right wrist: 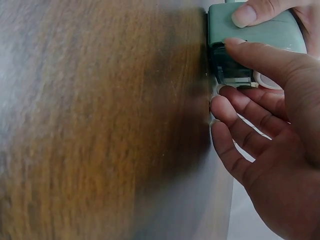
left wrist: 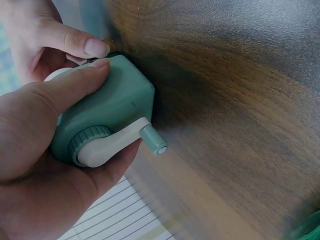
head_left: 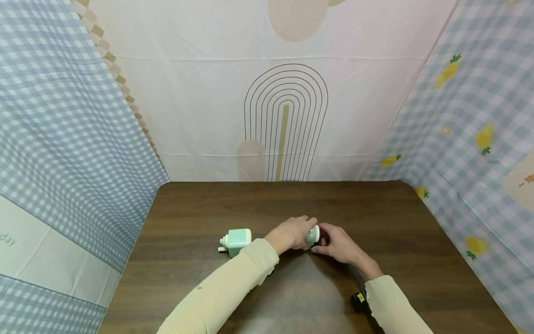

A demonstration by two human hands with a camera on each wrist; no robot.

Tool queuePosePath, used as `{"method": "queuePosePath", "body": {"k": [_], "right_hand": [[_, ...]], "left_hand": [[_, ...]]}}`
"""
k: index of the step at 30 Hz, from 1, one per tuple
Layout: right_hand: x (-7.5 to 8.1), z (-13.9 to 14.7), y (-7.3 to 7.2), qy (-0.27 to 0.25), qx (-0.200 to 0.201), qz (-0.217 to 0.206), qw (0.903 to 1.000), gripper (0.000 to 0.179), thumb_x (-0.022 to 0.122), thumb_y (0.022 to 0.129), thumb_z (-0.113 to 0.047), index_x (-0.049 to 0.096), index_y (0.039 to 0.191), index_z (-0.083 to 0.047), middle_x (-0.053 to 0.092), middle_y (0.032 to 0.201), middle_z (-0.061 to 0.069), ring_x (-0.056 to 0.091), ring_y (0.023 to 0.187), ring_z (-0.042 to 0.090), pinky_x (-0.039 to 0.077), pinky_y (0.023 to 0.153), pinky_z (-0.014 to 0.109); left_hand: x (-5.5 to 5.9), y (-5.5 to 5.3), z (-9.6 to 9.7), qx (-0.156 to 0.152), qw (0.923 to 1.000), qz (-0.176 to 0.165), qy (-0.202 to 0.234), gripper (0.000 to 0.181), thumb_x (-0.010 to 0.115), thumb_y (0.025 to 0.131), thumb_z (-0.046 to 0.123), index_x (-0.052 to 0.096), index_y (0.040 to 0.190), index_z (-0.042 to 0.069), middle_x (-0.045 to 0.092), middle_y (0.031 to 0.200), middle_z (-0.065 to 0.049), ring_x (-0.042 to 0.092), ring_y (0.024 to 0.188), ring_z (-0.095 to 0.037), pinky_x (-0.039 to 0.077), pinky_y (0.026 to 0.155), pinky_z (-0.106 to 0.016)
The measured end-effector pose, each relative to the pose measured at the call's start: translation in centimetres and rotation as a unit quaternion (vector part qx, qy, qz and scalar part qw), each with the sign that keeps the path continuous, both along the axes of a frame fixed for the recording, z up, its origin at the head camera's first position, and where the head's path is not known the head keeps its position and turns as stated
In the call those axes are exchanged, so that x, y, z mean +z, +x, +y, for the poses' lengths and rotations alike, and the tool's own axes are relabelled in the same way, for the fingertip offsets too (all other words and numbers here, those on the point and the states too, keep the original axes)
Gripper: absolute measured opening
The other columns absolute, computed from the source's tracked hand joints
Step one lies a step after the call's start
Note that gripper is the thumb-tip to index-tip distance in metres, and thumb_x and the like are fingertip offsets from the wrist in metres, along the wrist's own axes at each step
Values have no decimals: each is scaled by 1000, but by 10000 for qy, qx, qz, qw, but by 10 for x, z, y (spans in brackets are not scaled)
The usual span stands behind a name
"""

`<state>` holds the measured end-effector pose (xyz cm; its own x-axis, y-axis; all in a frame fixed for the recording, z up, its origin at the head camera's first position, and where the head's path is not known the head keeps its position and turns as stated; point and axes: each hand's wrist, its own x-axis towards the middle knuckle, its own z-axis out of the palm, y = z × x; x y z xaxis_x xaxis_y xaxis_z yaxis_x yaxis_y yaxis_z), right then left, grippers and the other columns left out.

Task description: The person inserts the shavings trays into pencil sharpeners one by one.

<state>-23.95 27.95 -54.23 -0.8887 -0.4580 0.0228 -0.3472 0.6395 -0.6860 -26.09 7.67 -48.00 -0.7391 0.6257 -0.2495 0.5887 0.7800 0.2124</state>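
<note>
A green pencil sharpener [left wrist: 117, 92] with a pale crank handle is in my left hand [left wrist: 45, 130]. That hand's thumb lies over the top and its fingers curl beneath the body. In the head view the same sharpener [head_left: 311, 237] shows between the two hands, mostly covered by my left hand [head_left: 292, 233]. My right hand [head_left: 339, 243] meets it from the right. In the right wrist view, my right hand [right wrist: 280, 115] pinches the dark see-through drawer [right wrist: 232, 70] at the sharpener's end, thumb above and fingertips below.
On the wooden table [head_left: 200, 204], a mint and cream object [head_left: 238, 240] with a knobbed end lies left of my left forearm. Near my right sleeve sits a small black object [head_left: 359, 300] with a yellow patch. Cloth hangings [head_left: 208, 120] border the table's back and sides.
</note>
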Motion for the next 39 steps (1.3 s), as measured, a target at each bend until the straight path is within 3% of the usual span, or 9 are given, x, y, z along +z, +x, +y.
{"method": "queuePosePath", "body": {"k": [10, 23, 29, 33, 39], "right_hand": [[0, -3, 0, -23, -20, 41, 10000, 35, 91, 87, -24, 63, 107, -16, 60, 82, -3, 55, 70, 10, 50, 64, 28], [2, -5, 3, 54, -39, -57, 10000, 38, 88, 90, -22, 60, 114, -12, 59, 88, -2, 55, 74, 13, 50, 67, 30], [5, -10, 3, 150, -59, -50, 9999, 43, 89, 88, -23, 60, 118, -11, 59, 91, -2, 56, 75, 13, 51, 68, 30], [7, -13, 2, 221, 4, 74, 9997, 45, 90, 88, -25, 60, 118, -10, 59, 92, -2, 56, 76, 13, 51, 67, 29], [22, -20, 0, 508, 181, 136, 9985, 53, 89, 89, -29, 59, 125, -4, 61, 103, 2, 60, 86, 17, 53, 74, 33]], "left_hand": [[0, 0, 2, -41, 9999, 78, -48, 66, 86, 92, 32, 48, 143, 17, 61, 137, -4, 66, 113, -21, 56, 94, -33], [3, 2, 3, 85, 9998, -193, -51, 80, 85, 92, 31, 36, 153, 14, 55, 144, -9, 66, 115, -26, 58, 89, -33], [5, 3, 0, 59, 9998, -126, -109, 81, 86, 91, 35, 36, 152, 16, 54, 142, -11, 66, 112, -27, 58, 88, -33], [4, 1, -4, -75, 9997, 91, -196, 82, 87, 90, 41, 38, 151, 16, 59, 136, -10, 67, 109, -24, 57, 89, -32], [0, -5, -11, 18, 9997, 211, -124, 86, 92, 81, 49, 44, 145, 18, 63, 131, -6, 67, 107, -21, 56, 90, -33]]}}
